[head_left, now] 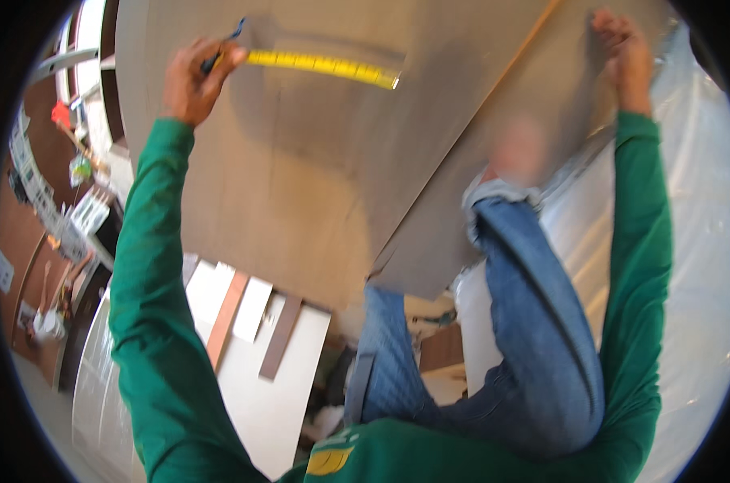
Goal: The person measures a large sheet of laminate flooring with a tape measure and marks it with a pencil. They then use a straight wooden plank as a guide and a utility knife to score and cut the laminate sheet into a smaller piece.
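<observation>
Green shirt (461, 455) | left grip (194, 79) clamped on tape measure (300, 61), yellow blade (337, 69) out of case (210, 64) | right grip (626, 56): cannot tell

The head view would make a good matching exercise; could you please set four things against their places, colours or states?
Column one
1. Tape measure blade
2. Right hand
3. Dark brown strip
4. Jeans

Column two
A. Blue, with a cuff rolled up
B. Lying on the white panel at lower left
C. At the picture's upper right
D. Yellow, extended from the left hand

Pairs: 1-D, 2-C, 3-B, 4-A
</observation>
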Tool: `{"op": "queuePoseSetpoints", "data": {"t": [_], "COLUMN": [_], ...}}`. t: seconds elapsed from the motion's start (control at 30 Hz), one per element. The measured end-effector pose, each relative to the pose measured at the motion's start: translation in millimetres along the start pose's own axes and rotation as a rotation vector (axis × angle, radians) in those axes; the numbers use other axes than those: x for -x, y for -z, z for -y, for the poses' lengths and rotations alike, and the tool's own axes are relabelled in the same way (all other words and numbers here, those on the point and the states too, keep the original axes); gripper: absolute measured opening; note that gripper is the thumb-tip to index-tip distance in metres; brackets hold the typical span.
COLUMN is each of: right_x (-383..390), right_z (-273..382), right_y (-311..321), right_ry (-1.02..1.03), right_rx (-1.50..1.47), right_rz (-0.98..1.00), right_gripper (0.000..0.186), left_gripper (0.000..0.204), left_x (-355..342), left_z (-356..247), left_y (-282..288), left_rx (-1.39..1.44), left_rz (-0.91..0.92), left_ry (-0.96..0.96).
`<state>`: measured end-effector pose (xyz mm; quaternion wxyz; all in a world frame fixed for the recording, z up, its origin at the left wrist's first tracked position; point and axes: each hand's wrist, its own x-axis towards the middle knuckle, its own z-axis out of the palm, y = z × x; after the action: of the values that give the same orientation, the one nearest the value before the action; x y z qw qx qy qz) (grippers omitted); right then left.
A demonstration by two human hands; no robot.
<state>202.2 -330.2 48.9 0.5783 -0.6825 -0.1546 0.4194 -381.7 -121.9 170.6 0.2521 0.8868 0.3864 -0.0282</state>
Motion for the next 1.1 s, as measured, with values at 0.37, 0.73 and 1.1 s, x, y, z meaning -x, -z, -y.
{"op": "queuePoseSetpoints", "data": {"t": [0.37,0.73,1.1], "right_x": [98.9,113.9,102.4], "right_z": [26.2,13.7,-10.2], "right_y": [-34.2,-10.7,-15.6], "right_ry": [-0.094,-0.144,-0.123], "right_rx": [0.108,0.062,0.068], "right_rz": [-0.197,-0.281,-0.162], "right_gripper": [0.047,0.047,0.047], "left_gripper": [0.023,0.029,0.029], "left_x": [-131.8,-192.7,-198.4], "left_z": [-82.6,-119.9,-64.2], "left_y": [-58.3,-70.8,-118.6], "left_rx": [0.090,0.039,-0.027], "left_rz": [0.082,0.082,-0.206], "left_ry": [0.060,0.182,-0.094]}}
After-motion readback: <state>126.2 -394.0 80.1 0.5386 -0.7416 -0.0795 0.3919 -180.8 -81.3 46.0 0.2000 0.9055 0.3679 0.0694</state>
